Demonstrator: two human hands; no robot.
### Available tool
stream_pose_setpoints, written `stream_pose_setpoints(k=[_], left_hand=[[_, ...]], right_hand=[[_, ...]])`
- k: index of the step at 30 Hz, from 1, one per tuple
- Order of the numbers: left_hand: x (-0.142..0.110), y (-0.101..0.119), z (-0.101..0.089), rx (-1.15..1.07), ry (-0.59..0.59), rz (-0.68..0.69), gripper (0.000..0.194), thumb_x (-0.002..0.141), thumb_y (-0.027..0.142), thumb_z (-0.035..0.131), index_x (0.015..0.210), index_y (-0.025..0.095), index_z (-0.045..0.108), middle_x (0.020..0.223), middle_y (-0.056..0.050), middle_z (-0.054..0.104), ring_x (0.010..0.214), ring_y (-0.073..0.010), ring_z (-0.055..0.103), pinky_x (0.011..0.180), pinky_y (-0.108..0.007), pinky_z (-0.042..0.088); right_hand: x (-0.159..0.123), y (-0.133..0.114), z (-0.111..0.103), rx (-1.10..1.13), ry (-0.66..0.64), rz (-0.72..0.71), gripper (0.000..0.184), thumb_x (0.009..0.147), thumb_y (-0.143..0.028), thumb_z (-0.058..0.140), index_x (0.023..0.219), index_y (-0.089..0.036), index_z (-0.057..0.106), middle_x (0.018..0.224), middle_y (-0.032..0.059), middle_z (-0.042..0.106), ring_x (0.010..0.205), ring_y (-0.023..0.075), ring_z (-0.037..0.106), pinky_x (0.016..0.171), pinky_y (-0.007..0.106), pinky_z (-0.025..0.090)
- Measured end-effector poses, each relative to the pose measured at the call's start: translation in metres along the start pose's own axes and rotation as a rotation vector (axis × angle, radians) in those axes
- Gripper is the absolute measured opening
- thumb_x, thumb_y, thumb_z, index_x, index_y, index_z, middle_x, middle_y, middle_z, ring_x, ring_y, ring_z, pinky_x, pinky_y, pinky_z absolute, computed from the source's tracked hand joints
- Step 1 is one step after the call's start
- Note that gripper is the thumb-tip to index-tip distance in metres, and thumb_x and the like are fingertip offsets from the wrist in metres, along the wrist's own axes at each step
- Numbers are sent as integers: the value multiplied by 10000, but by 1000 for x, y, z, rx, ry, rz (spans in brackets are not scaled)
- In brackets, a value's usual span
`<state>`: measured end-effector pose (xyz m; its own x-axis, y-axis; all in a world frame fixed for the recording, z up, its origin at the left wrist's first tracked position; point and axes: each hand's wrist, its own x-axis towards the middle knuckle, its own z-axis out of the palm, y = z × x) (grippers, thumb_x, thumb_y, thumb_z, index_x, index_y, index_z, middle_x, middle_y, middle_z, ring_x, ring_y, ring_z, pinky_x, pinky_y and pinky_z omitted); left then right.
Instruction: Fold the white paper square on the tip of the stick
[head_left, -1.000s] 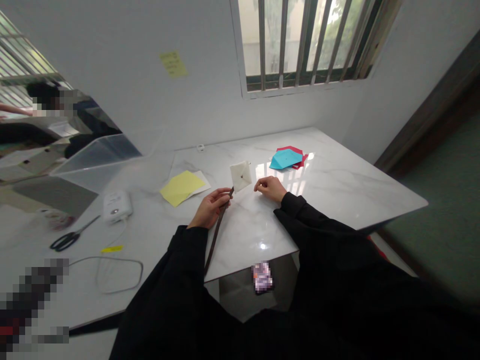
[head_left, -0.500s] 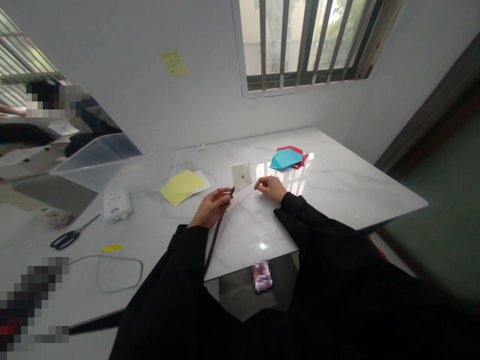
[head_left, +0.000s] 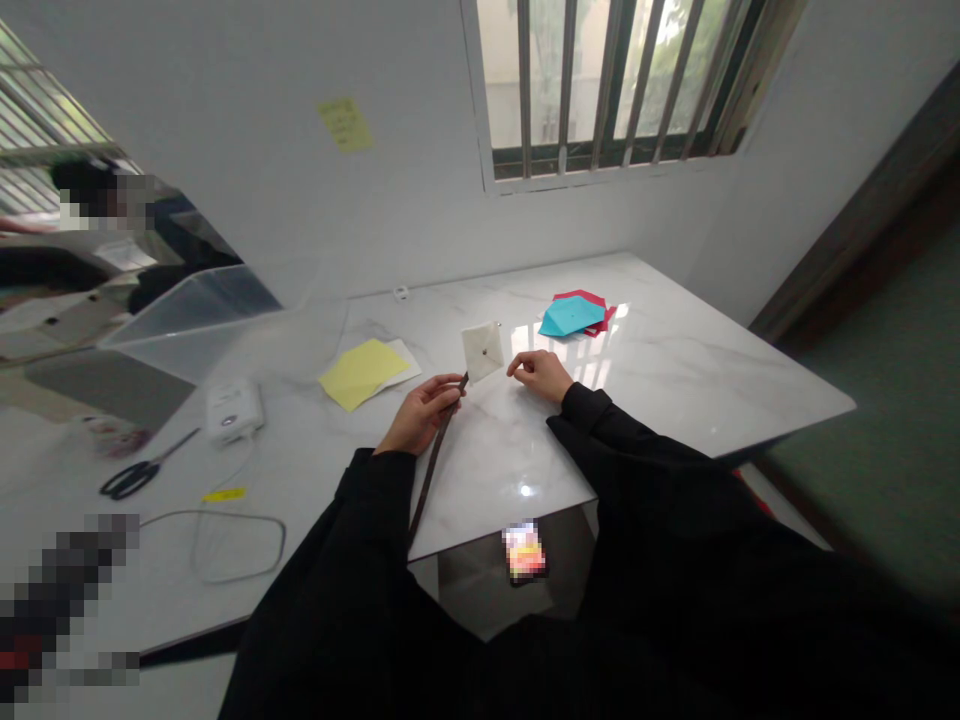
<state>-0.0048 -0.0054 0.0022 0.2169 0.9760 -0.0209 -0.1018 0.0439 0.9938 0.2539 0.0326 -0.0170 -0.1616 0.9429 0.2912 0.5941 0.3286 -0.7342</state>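
Note:
My left hand (head_left: 420,412) is closed around a thin dark stick (head_left: 431,470) that slants down toward my sleeve. A white folded paper square (head_left: 481,350) with a small pin at its centre sits on the stick's top end, like a pinwheel. My right hand (head_left: 541,374) rests on the marble table (head_left: 675,370) just right of the paper, its fingers curled in a pinch; what they hold, if anything, is too small to make out.
Yellow and white paper sheets (head_left: 363,372) lie to the left, cyan and red folded papers (head_left: 574,315) at the back. A white device (head_left: 234,409), scissors (head_left: 139,474), a cable loop (head_left: 225,550) and a clear bin (head_left: 191,320) are at left. Another person sits at far left.

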Motion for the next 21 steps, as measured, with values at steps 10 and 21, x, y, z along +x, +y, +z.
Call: stream_pose_setpoints(k=[10,21], left_hand=[[-1,1,1,-12,-4,-8,493,628,365,931,1042,163,758,865,-43,727,708,-121,598,695,-263,489],[-1,1,3,0,1,-3,486,633,353,918,1041,150,751,868,-53,718,694,-128,591,686,-278,479]], right_hand=[[0,0,0,3,-2,0,242,770,-140,574,838,-155,806,534,-55,457,567,116,414,645,260,318],[2,5,2,-11,12,-6,229,786,-156,590,843,-159,812,555,-47,485,576,115,420,647,261,311]])
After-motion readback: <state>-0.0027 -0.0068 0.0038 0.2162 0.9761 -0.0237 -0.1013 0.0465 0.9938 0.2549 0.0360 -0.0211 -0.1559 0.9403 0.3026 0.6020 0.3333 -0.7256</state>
